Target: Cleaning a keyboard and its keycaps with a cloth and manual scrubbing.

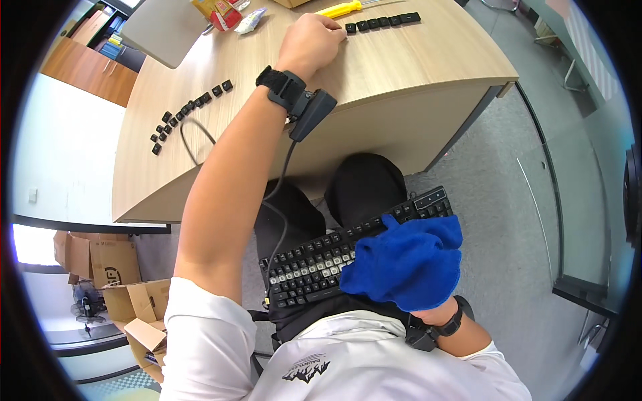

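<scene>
My left hand [309, 44] reaches over the wooden desk [401, 67], fingertips drawn together beside the left end of a short row of black keycaps [374, 23]; whatever they hold is hidden. More loose keycaps [180, 115] form a curved line at the desk's left. A black keyboard [301, 281] lies across my lap, with white switches exposed along part of it. My right hand [433, 311] is under a crumpled blue cloth [404, 257] over the keyboard's right half, its fingers covered.
A yellow-handled screwdriver [338, 10], red packet [217, 13], small white pouch [251, 20] and grey panel [154, 30] sit toward the desk's back. Cardboard boxes [114, 260] and a fan [87, 304] stand lower left. A glass panel [578, 220] runs along the right.
</scene>
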Demonstrator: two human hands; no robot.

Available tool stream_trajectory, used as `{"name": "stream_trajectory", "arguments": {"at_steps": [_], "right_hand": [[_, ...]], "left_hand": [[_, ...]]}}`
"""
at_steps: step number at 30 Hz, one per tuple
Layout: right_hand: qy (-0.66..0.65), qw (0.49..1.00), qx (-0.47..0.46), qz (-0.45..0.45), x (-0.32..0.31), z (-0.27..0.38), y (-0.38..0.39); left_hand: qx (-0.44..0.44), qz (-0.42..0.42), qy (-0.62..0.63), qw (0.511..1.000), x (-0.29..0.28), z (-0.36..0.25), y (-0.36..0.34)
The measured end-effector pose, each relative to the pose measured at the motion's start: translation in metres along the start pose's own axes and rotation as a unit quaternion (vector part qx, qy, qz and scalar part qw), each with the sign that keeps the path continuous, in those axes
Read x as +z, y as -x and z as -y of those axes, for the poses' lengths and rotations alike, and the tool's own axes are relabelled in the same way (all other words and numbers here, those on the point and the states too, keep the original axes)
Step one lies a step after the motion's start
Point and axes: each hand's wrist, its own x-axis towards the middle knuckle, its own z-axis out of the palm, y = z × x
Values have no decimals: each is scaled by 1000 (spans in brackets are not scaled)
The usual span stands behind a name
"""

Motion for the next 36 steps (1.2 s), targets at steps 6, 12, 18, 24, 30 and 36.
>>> {"name": "stream_trajectory", "arguments": {"at_steps": [6, 12, 18, 24, 30, 36], "right_hand": [[-859, 493, 30, -135, 15, 7, 13], [-388, 882, 38, -263, 54, -27, 7], [23, 994, 80, -68, 17, -17, 0], [237, 935, -12, -262, -26, 32, -11], [124, 957, 209, -156, -82, 116, -23], [53, 929, 58, -361, -49, 56, -37]], "left_hand": [[-5, -41, 95, 995, -4, -11, 30], [-31, 69, 354, 932, -63, -55, 186], [-178, 157, 588, 773, -55, -39, 301], [-205, 192, 661, 696, -41, -29, 331], [-184, 149, 664, 709, -49, -16, 332], [-197, 55, 654, 729, -56, 1, 340]]}}
